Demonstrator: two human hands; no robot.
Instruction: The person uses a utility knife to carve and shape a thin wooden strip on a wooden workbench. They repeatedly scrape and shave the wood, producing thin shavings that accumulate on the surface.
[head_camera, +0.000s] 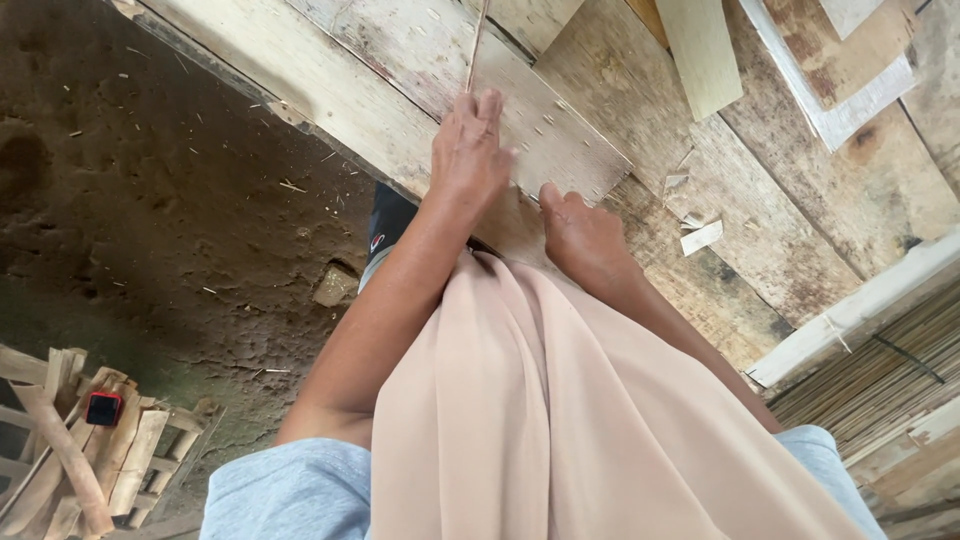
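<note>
Seen from above, over a draped beige cloth (560, 420) and pale blue sleeves. Left hand (468, 150) pressed down on a thin pale board (440, 60), fingers closed around the lower end of a slim stick (477, 45) that runs up and away across the board to the top edge of the view. Right hand (583, 232) curled just beside the board's near corner, thumb touching its edge; whether anything sits inside the curled fingers cannot be told, since only the back of the hand shows.

Board lying flat on the rough plank tabletop (760, 210), speckled with small chips, tilted diagonally across the planks. Likely light and stiff but thin, so apt to flex or split along the grain if bent; safest held flat with a palm on its face or pinched at an edge. Stick probably very light, springy and easy to snap, with a fairly dry surface that should not slip; best held near the end, as here, between fingertips.

Further off on the tabletop: a small pale offcut (701, 237) right of the right hand, a yellowish slat (700, 50), and a white-edged panel (840, 70). Left of the tabletop, a bare earth floor (150, 200) scattered with splinters, and at the lower left a bundle of wood strips (80, 450) with a small red-and-black object (103, 407) resting on it.
</note>
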